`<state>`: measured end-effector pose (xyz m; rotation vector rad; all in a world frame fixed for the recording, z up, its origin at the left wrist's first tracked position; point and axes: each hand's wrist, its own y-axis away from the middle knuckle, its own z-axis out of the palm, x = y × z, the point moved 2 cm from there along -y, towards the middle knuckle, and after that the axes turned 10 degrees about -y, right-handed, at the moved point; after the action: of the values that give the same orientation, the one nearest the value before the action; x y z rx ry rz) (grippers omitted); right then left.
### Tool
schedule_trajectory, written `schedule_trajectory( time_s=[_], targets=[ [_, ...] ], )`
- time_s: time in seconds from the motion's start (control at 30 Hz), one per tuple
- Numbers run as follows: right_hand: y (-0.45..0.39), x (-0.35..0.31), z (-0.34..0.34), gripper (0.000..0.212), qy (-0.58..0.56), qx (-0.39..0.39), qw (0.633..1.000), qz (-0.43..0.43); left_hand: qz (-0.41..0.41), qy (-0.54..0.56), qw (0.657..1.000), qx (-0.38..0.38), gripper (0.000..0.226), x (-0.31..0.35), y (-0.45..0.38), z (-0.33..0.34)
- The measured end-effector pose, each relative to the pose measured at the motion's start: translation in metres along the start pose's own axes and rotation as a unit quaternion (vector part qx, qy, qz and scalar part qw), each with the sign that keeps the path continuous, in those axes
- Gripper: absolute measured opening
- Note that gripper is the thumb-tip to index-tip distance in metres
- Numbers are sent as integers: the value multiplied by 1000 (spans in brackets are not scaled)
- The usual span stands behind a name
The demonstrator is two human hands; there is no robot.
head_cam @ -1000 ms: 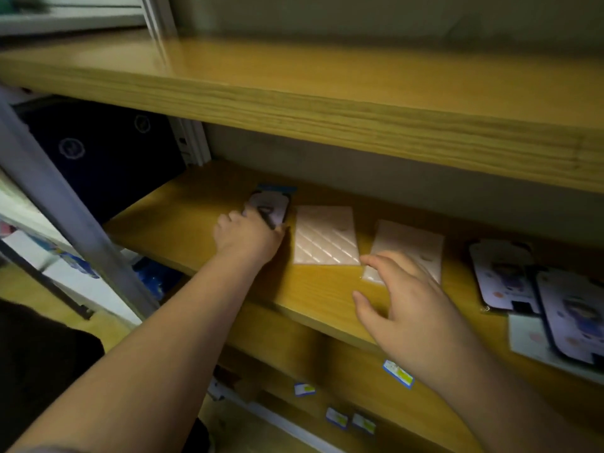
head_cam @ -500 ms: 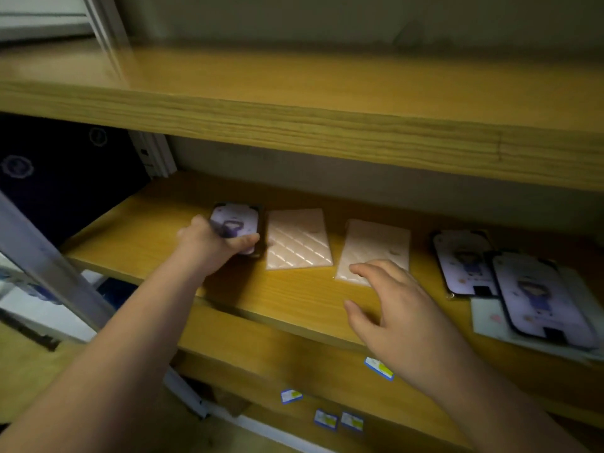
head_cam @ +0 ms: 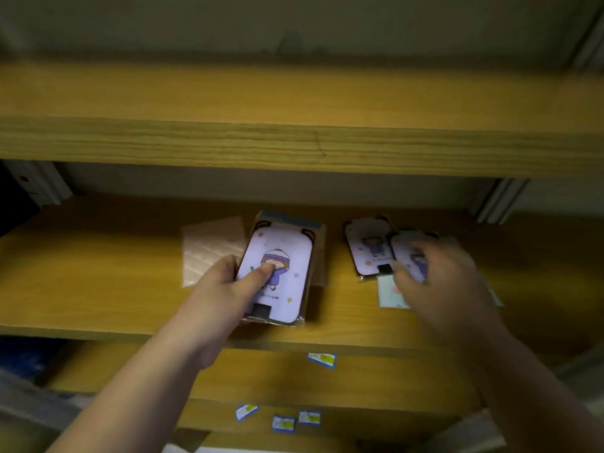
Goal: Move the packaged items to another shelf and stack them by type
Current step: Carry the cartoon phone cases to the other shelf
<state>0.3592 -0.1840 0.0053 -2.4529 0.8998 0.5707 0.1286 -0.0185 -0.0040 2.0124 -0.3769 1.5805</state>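
Observation:
My left hand (head_cam: 225,286) grips a purple cartoon phone-case package (head_cam: 281,273), thumb on its face, lifted above the middle wooden shelf (head_cam: 98,289). It covers one pale quilted package; another pale quilted package (head_cam: 209,246) lies flat just left of it. To the right, two more purple cartoon packages (head_cam: 367,246) lie overlapping on the shelf. My right hand (head_cam: 438,282), blurred, reaches onto the nearer one (head_cam: 413,253); its grip cannot be made out. A light blue card (head_cam: 390,294) lies under that pile.
An upper wooden shelf (head_cam: 294,138) overhangs close above. A lower shelf edge (head_cam: 359,380) carries small blue-and-white price labels (head_cam: 322,359). White metal uprights (head_cam: 500,201) stand at the back corners.
My left hand picked up the purple package from the shelf's left and carried it rightward over the quilted ones. My right hand moved right from the quilted package onto the purple pile.

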Motion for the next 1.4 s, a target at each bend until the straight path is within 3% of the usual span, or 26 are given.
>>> schedule_trajectory(
  time_s=[0.1, 0.23, 0.37, 0.57, 0.7, 0.93, 0.97, 1.03, 1.1, 1.2, 1.27, 1.4],
  targets=[
    [-9, 35, -11, 70, 103, -15, 992, 70, -8, 43, 999, -26, 20, 2, 9, 26],
    [-11, 44, -3, 86, 92, -25, 989, 110, -5, 49, 997, -52, 24, 5, 17, 51],
    [-20, 46, -8, 59, -65, -61, 981, 174, -5, 50, 997, -59, 26, 5, 14, 66],
    [-15, 64, -36, 52, -172, -55, 957, 227, -12, 83, 994, -68, 21, 2, 15, 80],
    [1, 62, -48, 19, -359, -65, 900, 237, -13, 104, 993, -49, 15, 2, 23, 86],
    [49, 69, -72, 9, -528, -8, 820, 219, 18, 113, 993, -34, 12, 3, 61, 101],
    [57, 71, -76, 10, -547, -17, 808, 217, 25, 114, 993, -29, 11, 3, 67, 105],
    [75, 77, -84, 22, -507, -38, 831, 226, 33, 113, 993, -23, 13, 4, 84, 117],
    [94, 86, -99, 36, -494, -21, 830, 258, 40, 109, 993, -21, 16, 5, 103, 133],
    [128, 102, -132, 12, -574, -39, 793, 201, 47, 101, 993, -26, 18, 8, 135, 161],
    [150, 117, -153, 11, -606, -49, 774, 174, 49, 99, 993, -31, 18, 8, 157, 184],
    [188, 146, -193, 12, -601, -54, 777, 177, 52, 87, 994, -45, 18, 9, 203, 232]
  ],
)
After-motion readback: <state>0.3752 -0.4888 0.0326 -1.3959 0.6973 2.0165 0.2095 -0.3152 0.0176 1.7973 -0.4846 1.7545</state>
